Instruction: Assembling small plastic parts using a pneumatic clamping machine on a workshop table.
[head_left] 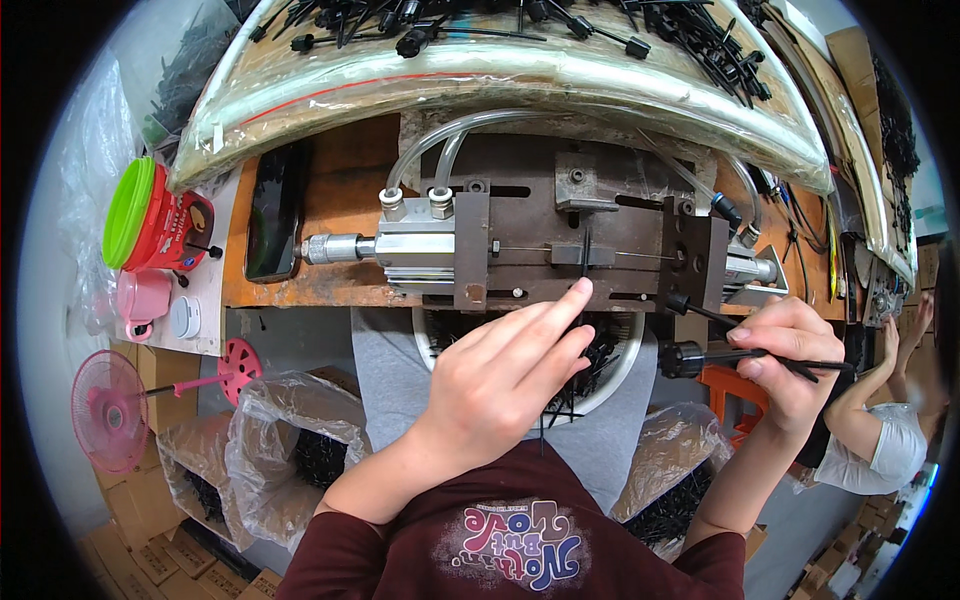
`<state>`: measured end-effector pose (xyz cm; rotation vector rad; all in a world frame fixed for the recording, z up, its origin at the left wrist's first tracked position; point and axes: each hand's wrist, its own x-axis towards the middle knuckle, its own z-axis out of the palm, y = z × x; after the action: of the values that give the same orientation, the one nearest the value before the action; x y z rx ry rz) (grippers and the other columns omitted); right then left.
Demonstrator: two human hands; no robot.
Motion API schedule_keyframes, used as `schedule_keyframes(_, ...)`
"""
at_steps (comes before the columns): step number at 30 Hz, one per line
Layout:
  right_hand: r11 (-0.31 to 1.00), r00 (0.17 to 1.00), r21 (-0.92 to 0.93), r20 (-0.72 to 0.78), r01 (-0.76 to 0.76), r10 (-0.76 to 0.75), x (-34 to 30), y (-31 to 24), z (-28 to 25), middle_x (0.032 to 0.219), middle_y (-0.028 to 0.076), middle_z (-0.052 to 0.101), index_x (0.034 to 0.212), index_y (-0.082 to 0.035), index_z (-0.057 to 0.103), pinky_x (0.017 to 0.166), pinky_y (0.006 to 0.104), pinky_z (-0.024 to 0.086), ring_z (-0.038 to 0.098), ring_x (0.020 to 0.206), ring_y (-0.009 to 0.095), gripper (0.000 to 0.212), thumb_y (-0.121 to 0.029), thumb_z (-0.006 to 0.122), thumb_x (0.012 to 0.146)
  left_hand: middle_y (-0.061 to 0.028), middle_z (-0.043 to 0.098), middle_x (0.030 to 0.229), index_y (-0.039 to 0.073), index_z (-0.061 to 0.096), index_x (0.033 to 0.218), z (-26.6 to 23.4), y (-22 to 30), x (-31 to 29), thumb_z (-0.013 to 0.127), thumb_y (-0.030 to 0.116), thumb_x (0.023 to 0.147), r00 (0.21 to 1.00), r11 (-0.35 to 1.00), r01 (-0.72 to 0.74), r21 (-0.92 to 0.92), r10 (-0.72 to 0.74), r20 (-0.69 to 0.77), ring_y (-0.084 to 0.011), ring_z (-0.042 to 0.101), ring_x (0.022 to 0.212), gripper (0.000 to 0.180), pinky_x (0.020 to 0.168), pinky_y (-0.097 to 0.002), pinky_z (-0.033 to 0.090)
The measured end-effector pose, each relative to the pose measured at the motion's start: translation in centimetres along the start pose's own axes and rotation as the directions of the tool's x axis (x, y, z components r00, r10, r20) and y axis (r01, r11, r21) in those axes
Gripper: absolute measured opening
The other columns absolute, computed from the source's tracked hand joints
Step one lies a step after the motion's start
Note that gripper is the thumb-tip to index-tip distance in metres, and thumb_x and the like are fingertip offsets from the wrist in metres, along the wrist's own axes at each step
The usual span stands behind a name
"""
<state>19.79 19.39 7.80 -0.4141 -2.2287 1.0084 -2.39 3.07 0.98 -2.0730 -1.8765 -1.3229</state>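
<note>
My right hand (785, 365) pinches two thin black rods with knob-like heads. The larger black head (683, 359) points left, and a smaller black head (678, 302) sits above it. My left hand (505, 375) reaches over the near edge of a metal clamping fixture (520, 275), its fingers stretched out and apart. Its foremost fingertip is at the near end of a slim black rod (587, 250), which lies across the small grey block at the fixture's centre. Whether the fingertip presses on that rod, I cannot tell. Below, a white-rimmed tub (632, 370) on my lap holds black rods, partly hidden by my left hand.
Air cylinders (418, 250) with clear hoses flank the fixture. Behind stands a plastic-wrapped tray (520, 85) of black rods. At left are a phone (275, 215), a red tub (165, 220), a pink cup (145, 297) and a fan (108, 410). Another person (875, 440) sits far right.
</note>
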Motion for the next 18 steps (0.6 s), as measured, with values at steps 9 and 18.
schedule_keyframes(9,1.0,1.0,0.015,0.004,0.016,-0.016,-1.2,0.1,0.4,0.078,0.011,0.07,0.088,0.002,0.076,0.058,0.0277,0.044,0.062,0.064,0.018,0.03,-0.009,0.081,0.061,-0.012,0.065,0.127,0.002,0.069,0.096,1.6,-0.3,0.9,0.077,0.011,0.074,0.992,0.983,0.02,0.182,-0.042,0.117,-0.0174,0.065,0.065,0.025,0.062,-0.028,0.052)
schedule_keyframes(18,0.998,1.0,0.059,-0.017,-0.004,0.005,-1.6,0.1,1.0,0.078,0.011,0.07,0.087,0.003,0.076,0.056,0.0267,0.043,0.061,0.063,0.017,0.029,-0.01,0.082,0.062,-0.0088,0.066,0.126,0.005,0.071,0.094,1.4,-0.2,1.1,0.078,0.012,0.074,0.988,0.985,0.071,0.16,-0.091,0.125,-0.0162,0.06,0.057,0.022,0.057,-0.0254,0.049)
